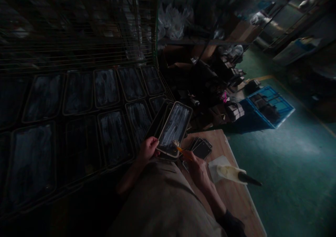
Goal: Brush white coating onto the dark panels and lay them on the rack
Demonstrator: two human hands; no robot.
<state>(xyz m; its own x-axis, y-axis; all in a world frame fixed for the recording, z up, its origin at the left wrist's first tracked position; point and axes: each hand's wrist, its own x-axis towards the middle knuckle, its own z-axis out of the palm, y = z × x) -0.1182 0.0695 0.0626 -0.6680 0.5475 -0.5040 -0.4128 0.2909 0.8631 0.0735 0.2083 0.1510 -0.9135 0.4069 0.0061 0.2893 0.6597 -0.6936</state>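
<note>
My left hand (148, 148) grips the lower left edge of a dark rectangular panel (175, 127) with rounded corners, streaked with white coating and tilted up toward me. My right hand (195, 164) is closed on a small brush with an orange handle (181, 148); its bristles touch the panel's lower edge. More panels seem stacked under the held one. A fan of small dark panels (201, 147) lies on the wooden table (231, 198) just right of my right hand.
Several white-streaked panels (105, 88) lie in rows on a wire rack at the left. A white cloth and a pale squeeze bag with a dark tip (232, 174) rest on the table. A blue crate (271, 105) and clutter sit on the green floor beyond.
</note>
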